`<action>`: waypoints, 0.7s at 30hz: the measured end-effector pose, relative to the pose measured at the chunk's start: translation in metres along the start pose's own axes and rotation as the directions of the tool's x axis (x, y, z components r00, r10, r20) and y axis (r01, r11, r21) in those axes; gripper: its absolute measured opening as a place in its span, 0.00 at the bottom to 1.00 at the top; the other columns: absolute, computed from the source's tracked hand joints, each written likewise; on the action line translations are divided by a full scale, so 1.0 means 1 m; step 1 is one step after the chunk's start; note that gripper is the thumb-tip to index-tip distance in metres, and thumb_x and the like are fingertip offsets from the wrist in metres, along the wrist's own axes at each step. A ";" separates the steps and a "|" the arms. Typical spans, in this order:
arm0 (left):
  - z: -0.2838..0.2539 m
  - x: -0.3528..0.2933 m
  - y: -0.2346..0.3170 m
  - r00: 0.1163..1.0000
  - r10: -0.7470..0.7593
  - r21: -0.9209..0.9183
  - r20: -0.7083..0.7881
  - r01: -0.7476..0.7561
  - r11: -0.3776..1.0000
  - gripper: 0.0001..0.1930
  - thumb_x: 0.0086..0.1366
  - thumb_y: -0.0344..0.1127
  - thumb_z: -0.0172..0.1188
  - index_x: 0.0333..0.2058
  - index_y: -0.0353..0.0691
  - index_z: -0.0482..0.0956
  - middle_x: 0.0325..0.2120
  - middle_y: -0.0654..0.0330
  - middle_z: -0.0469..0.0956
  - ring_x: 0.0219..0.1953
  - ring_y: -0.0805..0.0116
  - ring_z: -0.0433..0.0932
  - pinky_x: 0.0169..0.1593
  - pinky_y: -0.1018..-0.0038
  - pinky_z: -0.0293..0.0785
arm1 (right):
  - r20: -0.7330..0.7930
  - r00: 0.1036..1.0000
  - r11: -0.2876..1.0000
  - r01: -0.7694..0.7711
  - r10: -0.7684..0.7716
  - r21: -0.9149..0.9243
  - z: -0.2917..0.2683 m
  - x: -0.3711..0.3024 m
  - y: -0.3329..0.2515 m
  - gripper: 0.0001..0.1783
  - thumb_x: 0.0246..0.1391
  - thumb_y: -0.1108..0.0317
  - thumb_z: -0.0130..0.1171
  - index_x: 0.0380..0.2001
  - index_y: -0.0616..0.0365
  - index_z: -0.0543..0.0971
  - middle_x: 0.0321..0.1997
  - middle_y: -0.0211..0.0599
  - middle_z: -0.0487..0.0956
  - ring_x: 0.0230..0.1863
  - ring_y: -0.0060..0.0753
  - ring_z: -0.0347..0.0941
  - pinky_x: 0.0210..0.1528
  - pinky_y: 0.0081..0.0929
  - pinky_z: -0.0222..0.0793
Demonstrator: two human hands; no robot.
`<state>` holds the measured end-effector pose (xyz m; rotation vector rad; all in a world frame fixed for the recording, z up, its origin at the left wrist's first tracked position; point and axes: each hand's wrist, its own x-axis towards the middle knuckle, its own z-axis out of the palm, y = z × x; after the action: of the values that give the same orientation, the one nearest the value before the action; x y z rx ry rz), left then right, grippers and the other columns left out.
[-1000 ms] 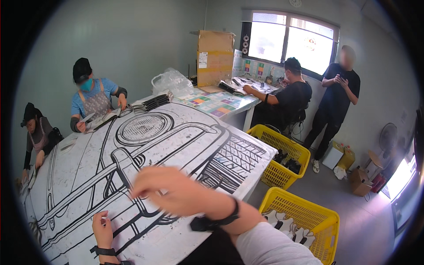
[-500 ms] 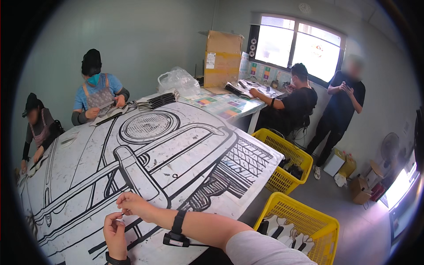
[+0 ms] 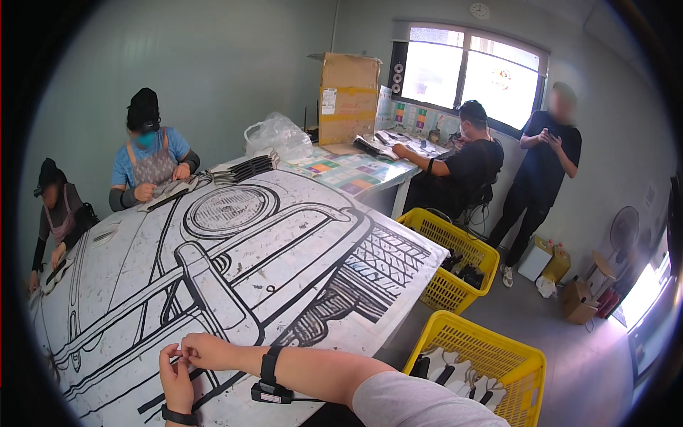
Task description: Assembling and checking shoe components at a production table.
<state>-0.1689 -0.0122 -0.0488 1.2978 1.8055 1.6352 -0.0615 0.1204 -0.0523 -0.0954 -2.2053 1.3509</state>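
At the near edge of the table, my two hands meet above the black-and-white printed table cover (image 3: 299,242). My left hand (image 3: 176,384) is raised upright, its thumb and fingertips pinched together. Just above and to its right, my right hand (image 3: 208,351) comes in sideways with curled fingers, its fingertips touching those of the left. Whatever lies between the fingertips is too small to make out. Each wrist wears a black strap, the right one with a small black box (image 3: 272,393) on it.
Yellow crates (image 3: 523,370) stand to the right, the nearer holding white-and-black gloves (image 3: 455,373). Two co-workers (image 3: 151,153) handle similar pieces at the far left. A stack of dark-edged pieces (image 3: 242,169) lies at the far edge. Beyond, one person sits and another stands.
My right hand has come down and closer to my left, so the fingertips now sit tighter together. The view has shifted slightly. The co-worker in blue has lowered both hands.
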 end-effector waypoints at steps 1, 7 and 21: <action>0.000 0.000 0.000 1.000 0.010 0.001 0.000 -0.010 1.000 0.14 0.68 0.24 0.45 0.51 0.36 0.67 0.40 0.59 0.70 0.36 0.74 0.74 0.42 0.79 0.71 | 0.011 1.000 0.998 0.017 -0.016 -0.066 -0.001 -0.001 -0.001 0.06 0.47 0.78 0.57 0.31 0.60 0.73 0.31 0.38 0.75 0.30 0.32 0.73 0.33 0.27 0.70; 0.001 0.000 0.000 0.999 0.036 -0.003 -0.007 -0.036 0.999 0.13 0.69 0.25 0.45 0.51 0.35 0.67 0.39 0.58 0.70 0.36 0.73 0.76 0.40 0.77 0.76 | 0.104 0.994 0.992 0.032 -0.020 -0.119 -0.004 -0.002 -0.007 0.07 0.46 0.78 0.56 0.32 0.61 0.74 0.33 0.39 0.75 0.31 0.34 0.73 0.35 0.29 0.70; -0.002 -0.001 0.000 0.996 0.086 0.148 -0.013 -0.083 0.985 0.10 0.69 0.26 0.46 0.46 0.33 0.70 0.40 0.55 0.73 0.36 0.71 0.76 0.37 0.78 0.76 | 0.210 0.977 0.998 -0.008 0.021 -0.063 -0.008 -0.005 -0.015 0.13 0.44 0.77 0.57 0.38 0.61 0.75 0.33 0.38 0.77 0.33 0.34 0.73 0.37 0.28 0.71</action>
<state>-0.1699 -0.0144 -0.0490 1.4452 1.9394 1.5873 -0.0501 0.1178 -0.0387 0.0102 -2.4270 1.3540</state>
